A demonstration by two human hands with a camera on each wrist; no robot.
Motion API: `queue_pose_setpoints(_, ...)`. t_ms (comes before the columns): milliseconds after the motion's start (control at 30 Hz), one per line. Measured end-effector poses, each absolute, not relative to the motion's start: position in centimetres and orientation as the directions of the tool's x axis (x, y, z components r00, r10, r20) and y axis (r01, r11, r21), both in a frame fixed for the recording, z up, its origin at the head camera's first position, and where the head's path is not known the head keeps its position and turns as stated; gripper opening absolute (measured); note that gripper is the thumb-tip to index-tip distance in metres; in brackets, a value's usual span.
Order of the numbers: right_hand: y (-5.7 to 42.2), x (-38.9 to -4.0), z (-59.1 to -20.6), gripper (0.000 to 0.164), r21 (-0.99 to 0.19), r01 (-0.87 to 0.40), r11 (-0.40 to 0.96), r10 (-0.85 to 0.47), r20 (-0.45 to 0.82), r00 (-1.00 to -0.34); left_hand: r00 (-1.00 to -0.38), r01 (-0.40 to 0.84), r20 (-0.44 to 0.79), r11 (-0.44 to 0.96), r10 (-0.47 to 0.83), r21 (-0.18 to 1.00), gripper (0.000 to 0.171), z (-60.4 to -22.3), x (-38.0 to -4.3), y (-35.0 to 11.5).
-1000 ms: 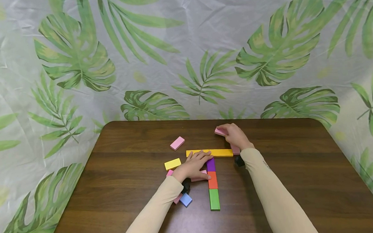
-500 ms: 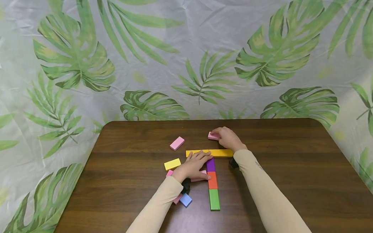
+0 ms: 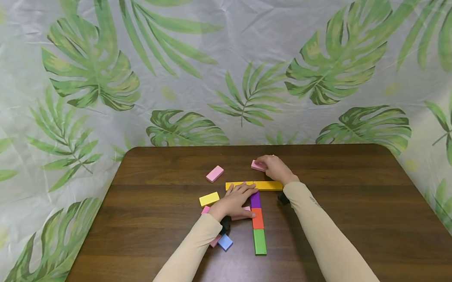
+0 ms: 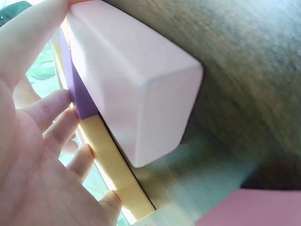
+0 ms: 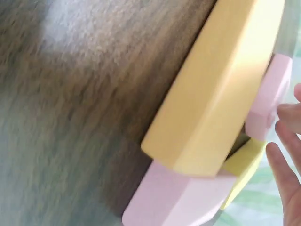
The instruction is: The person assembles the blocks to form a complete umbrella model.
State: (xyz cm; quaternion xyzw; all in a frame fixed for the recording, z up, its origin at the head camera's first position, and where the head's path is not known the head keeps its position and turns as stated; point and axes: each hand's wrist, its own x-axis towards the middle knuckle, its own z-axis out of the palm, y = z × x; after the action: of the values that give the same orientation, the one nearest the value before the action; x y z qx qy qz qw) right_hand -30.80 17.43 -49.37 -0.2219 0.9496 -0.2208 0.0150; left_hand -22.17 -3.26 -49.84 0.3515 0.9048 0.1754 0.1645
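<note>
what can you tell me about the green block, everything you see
The green block is a plain rectangular piece, bright green where visible, smooth-looking, perhaps painted wood or plastic. It lies flat on the table, its long sides running away from the person. It forms the near end of a straight row, its far end meeting the red block with no visible gap. Neither the left hand nor the right hand touches it. Only the head view shows it.

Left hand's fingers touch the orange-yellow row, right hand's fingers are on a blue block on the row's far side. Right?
Colour's wrong: the right hand has its fingers on a pink block, not a blue one, as the head view shows. The rest holds: left hand touching the orange-yellow row, that block beyond it.
</note>
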Motion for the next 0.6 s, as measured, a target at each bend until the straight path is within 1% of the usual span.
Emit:
queue_pose_setpoints(200, 18.7, -30.2, -49.3, 0.038, -0.451, -0.429, 0.782, -0.425, 0.116, -0.898, -0.700, 0.580, -0.166, 0.688, 0.695, 0.437, 0.078, -50.1, -22.2, -3.3)
queue_pose_setpoints(467, 20.3, -29.3, -49.6, 0.036, -0.440, -0.422, 0.793, -0.432, 0.082, -0.898, -0.699, 0.576, -0.170, 0.687, 0.695, 0.444, 0.078, -50.0, -22.3, -3.2)
queue_pose_setpoints(600, 20.5, -28.8, -49.7, 0.036, -0.432, -0.459, 0.777, -0.468, 0.092, -0.879, -0.696, 0.577, -0.173, 0.686, 0.697, 0.444, 0.078, -49.9, -22.3, -3.2)
